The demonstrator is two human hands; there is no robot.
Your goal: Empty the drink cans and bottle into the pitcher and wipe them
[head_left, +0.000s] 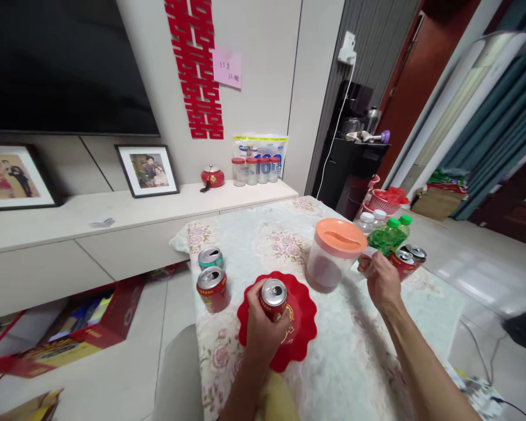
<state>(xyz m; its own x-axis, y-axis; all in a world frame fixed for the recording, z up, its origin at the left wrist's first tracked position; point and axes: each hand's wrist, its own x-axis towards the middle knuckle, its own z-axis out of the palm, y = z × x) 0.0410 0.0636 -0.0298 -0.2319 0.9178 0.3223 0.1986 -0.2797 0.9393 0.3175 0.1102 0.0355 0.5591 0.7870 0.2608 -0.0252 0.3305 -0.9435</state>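
Observation:
My left hand [265, 327] is wrapped round a red drink can [273, 294], its top opened, over a red scalloped plate [304, 327]. Whether the can rests on the plate or is held just above it, I cannot tell. My right hand [382, 279] grips the handle of a clear plastic pitcher [326, 269] with an orange lid [341, 235]. The pitcher is upright, to the right of the plate. Left of the plate stand another red can [213, 292] and a teal can [211, 258], both with opened tops.
A flowered cloth covers the table [333, 351]. Behind my right hand stand green-capped bottles [388, 235], white-capped bottles [366, 221] and two more cans [403, 263]. Lidded jars [251, 172] and a red pot [213, 177] line the low cabinet [144, 219] beyond.

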